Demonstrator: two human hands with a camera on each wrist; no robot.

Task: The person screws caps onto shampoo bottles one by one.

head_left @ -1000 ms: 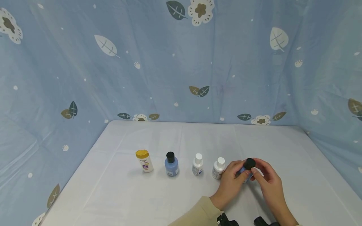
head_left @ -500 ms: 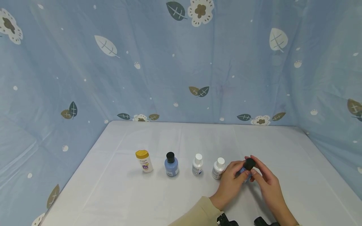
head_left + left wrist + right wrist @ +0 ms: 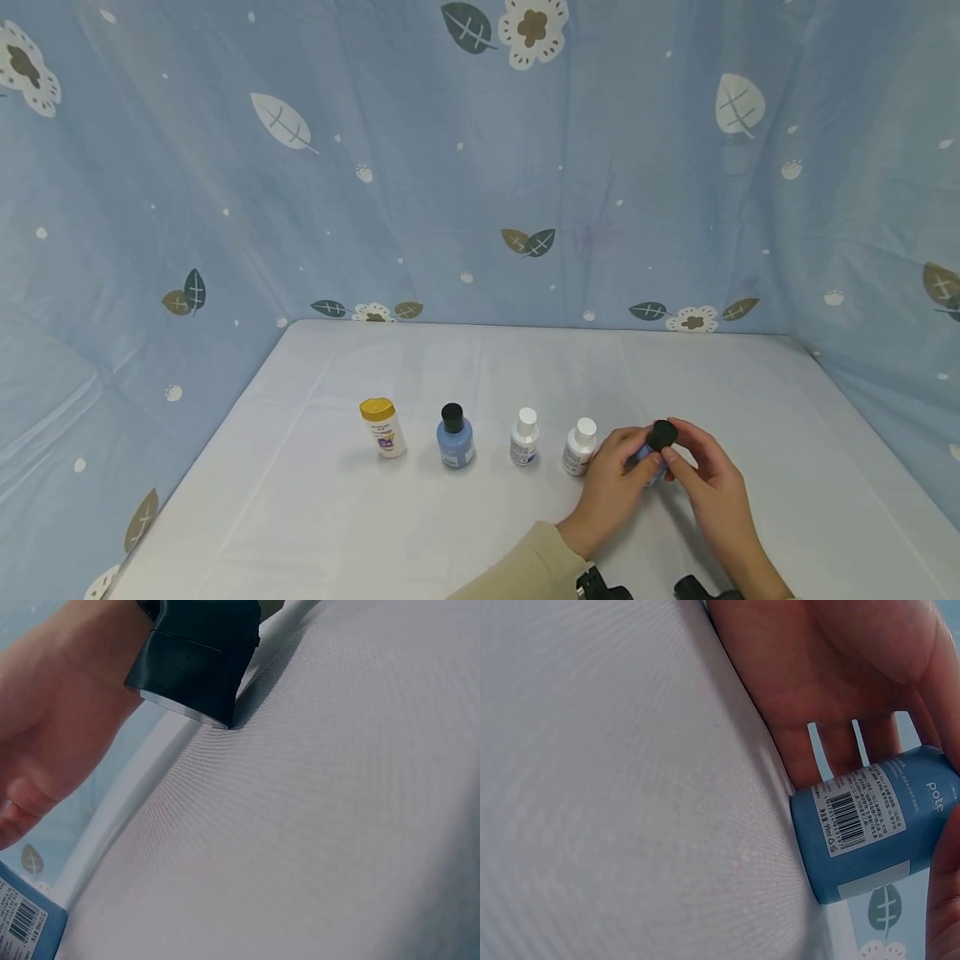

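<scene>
A blue bottle with a black cap is between my two hands, to the right of the row of bottles in the head view. My left hand grips its body from the left. With thumb and fingers curled about the cap, my right hand comes from the other side. The right wrist view shows the blue bottle close up, its barcode label facing the camera and its base right at the white table. Only a lower part of the bottle enters the left wrist view.
A white bottle stands right beside my left hand. Further left on the white table are another white bottle, a second blue bottle and a yellow-capped white bottle. Patterned blue cloth hangs behind.
My right hand's fingers reached slightly further round the cap half a second ago and have since come back to the right. The left hand and the bottle stay in place.
</scene>
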